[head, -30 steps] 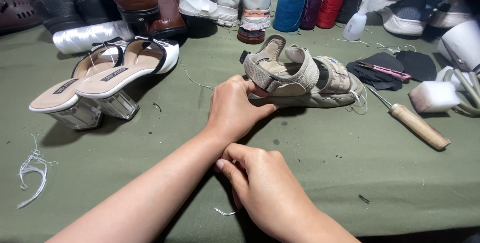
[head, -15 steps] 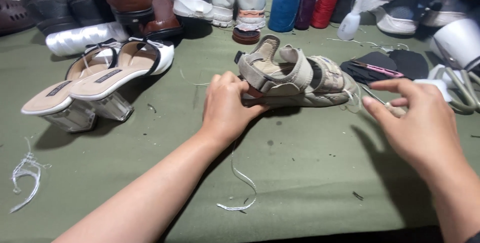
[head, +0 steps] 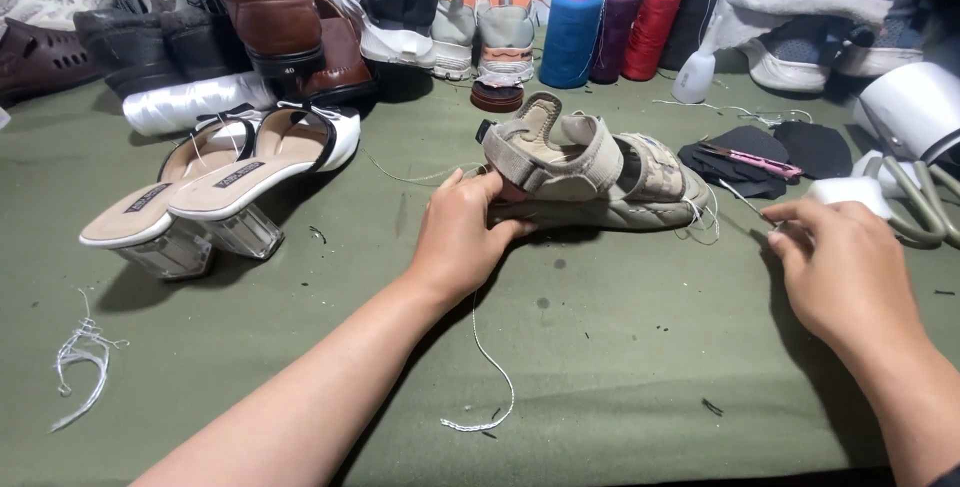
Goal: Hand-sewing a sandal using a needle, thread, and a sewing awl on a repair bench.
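Left forearm extends diagonally up the table, its left hand (head: 462, 235) palm-down with fingers curled in a grip, while the right hand (head: 838, 272), well apart at right, has fingers drawn together in a pinch.

Sandal (head: 590, 172) mid-table (head: 620, 367); heeled pair (head: 215, 187) to its left. Thread spools (head: 610, 32) behind it. Loose thread (head: 490, 367) in front.

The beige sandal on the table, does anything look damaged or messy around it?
Yes. Loose threads hang off the beige sandal at its toe end, near the right hand. A stray white thread trails across the green cloth below the left hand, which grips the heel end.
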